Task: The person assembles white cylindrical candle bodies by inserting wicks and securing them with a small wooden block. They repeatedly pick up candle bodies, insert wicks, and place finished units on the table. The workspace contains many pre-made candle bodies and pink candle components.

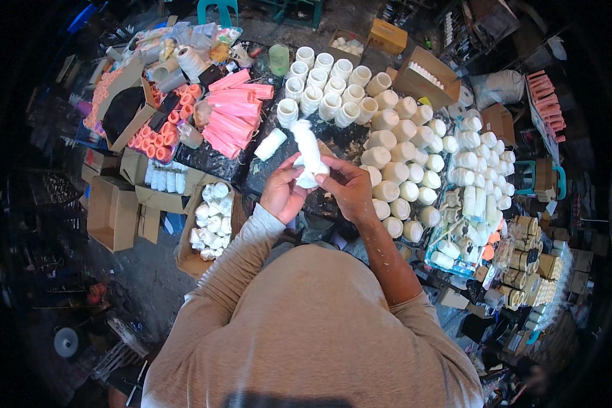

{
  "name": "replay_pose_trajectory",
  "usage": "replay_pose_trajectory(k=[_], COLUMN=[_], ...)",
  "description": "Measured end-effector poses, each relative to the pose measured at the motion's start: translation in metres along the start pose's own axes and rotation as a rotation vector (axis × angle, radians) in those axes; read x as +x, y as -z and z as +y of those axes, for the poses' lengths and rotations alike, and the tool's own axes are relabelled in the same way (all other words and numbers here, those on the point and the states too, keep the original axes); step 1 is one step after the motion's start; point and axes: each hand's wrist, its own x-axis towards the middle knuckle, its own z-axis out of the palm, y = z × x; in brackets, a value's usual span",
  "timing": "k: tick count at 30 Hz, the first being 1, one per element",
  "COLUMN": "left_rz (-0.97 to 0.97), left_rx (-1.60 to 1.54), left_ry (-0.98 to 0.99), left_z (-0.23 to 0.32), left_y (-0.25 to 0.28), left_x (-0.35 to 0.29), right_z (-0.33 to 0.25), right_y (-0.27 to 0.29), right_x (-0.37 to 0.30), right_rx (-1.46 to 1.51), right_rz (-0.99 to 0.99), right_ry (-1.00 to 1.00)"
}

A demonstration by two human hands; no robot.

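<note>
White wrapped roll (308, 151) gripped upright between both hands above the dark table (340, 139), left hand (283, 194) and right hand (350, 189) with fingers closed around its lower end. Surrounded by pink tubes (232, 112) to the left, rows of white cups (330, 85) beyond, white caps (408, 146) to the right. Open brown box (211, 221) of white pieces, possibly wrapped rolls, lower left; another box (425, 78) far right.

Single head view: fisheye, looks steeply down from above person's torso, close over cluttered worktable (265, 170); edges curve.
</note>
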Motion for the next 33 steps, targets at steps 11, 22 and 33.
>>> replay_pose_trajectory(k=[11, 22, 33], left_rz=[-0.008, -0.026, 0.022], left_rx=[-0.045, 0.461, 1.041], left_ry=[0.014, -0.255, -0.332], left_z=[-0.011, -0.023, -0.031], left_y=[-0.002, -0.014, -0.040], left_x=[-0.009, -0.015, -0.028], right_z=[-0.008, -0.015, -0.021], right_y=[0.012, 0.024, 0.034], right_x=[-0.001, -0.005, -0.017], right_rx=[-0.192, -0.391, -0.362], right_rz=[-0.113, -0.180, -0.130], right_ry=[0.025, 0.133, 0.114])
